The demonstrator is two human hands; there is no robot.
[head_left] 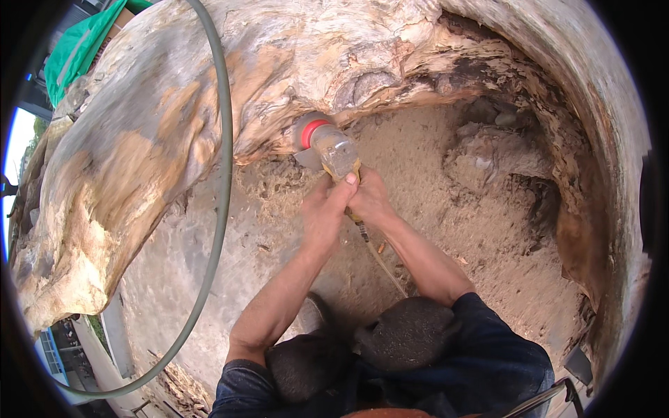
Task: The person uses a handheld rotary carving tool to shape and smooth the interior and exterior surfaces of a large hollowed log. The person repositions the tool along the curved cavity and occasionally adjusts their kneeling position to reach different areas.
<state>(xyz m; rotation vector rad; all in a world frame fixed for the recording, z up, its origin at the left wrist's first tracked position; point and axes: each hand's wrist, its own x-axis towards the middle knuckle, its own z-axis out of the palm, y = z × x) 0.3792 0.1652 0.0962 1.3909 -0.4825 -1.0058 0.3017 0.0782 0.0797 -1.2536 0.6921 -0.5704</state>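
Both my hands are wrapped round an angle grinder (337, 152) with a dusty, yellowish body. My left hand (325, 205) grips it from the left, its thumb lying on top. On the right side, my right hand (371, 198) closes round the handle. A red ring surrounds the head of the tool, and its grey disc (304, 129) is against or very near the lower edge of a huge pale wooden trunk (279, 76); exact contact is hard to tell. From the back of the grinder a thin cord (383, 261) runs down between my forearms.
A thick grey-green hose (226, 139) loops down the left side in front of the wood. Sawdust covers the ground (418, 174) inside the curved hollow. Dark broken wood (502, 153) lies at the right. A green cloth (80, 49) hangs at the far left.
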